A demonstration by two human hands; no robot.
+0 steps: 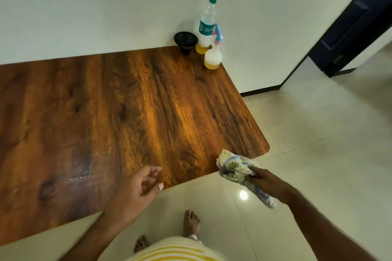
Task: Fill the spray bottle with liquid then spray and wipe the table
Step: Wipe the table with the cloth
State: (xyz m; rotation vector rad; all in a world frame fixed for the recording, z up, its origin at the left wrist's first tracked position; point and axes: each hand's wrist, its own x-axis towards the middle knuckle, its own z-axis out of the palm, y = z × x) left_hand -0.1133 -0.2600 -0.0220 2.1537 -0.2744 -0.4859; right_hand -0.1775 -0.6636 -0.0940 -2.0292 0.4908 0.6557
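Note:
A white spray bottle (213,56) with a pink and blue trigger head stands at the far right corner of the wooden table (118,116), yellow liquid in its bottom. Behind it stands a clear plastic bottle (206,25) with a green cap and a little yellow liquid. A black funnel (185,40) sits to their left. My right hand (268,182) grips a bunched white and blue cloth (235,168) just off the table's near right corner. My left hand (137,190) hovers over the near edge with loose fingers, holding nothing.
The table stands against a white wall (106,6). Glossy pale floor tiles (318,133) spread to the right and in front. A dark door (356,21) is at the far right. My bare feet (191,223) are on the floor by the near edge.

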